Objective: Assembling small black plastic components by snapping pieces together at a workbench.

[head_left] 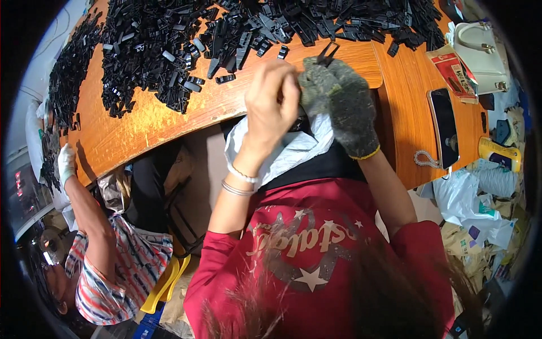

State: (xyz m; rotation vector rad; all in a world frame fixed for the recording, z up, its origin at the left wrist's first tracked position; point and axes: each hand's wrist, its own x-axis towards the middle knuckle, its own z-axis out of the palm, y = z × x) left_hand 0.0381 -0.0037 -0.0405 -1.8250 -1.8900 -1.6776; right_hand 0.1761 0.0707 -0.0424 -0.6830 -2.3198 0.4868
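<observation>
My bare left hand [271, 101], with a white bracelet and bangles at the wrist, is raised above my lap near the table's edge. Its fingers are curled together, and whatever they may hold is hidden. Close beside it, my right hand [344, 107] wears a dark grey-green knitted glove with a yellow cuff. Its closed fingers grip a black plastic piece [326, 55], whose narrow prongs stick up past the fingertips. Below both hands, an open white plastic bag [296, 150] lies across my lap, with something dark partly visible inside.
Heaps of small black plastic parts [152, 56] cover the far side of the wooden table [152, 127]. A phone [444, 127], a red packet [453, 73] and a white handbag [481, 56] are at right. At left, a co-worker's gloved hand [66, 163] is at the table edge.
</observation>
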